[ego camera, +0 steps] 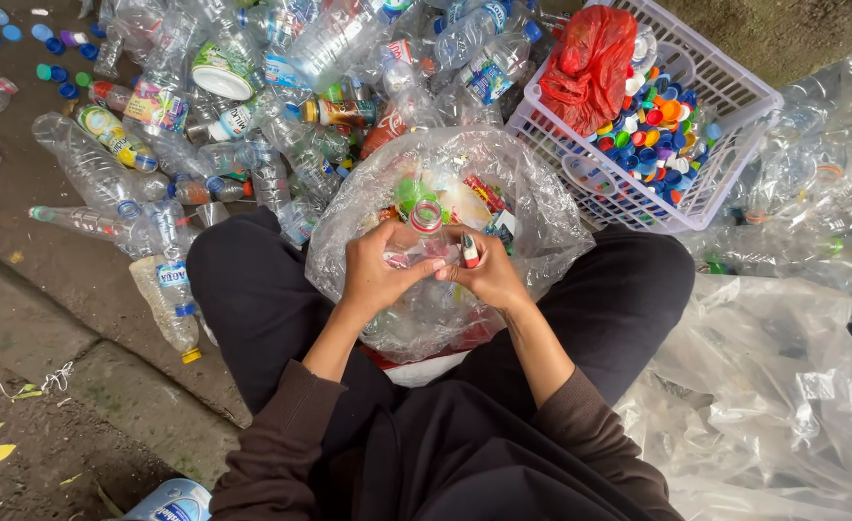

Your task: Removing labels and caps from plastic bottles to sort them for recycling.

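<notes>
Head view: left hand [373, 275] closed around a clear bottle [424, 241], held over the open bag [541, 207] on the lap, seemingly so scraps drop in. Right hand [491, 275] closed on a small red-and-white tool [469, 251] touching the bottle. Basket [725, 92] of caps [657, 130] just beside; bottle pile [252, 96] ahead.

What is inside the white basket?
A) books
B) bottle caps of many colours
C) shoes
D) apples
B: the basket holds a heap of small round caps in blue, red, orange and yellow, next to a red bag.
</notes>
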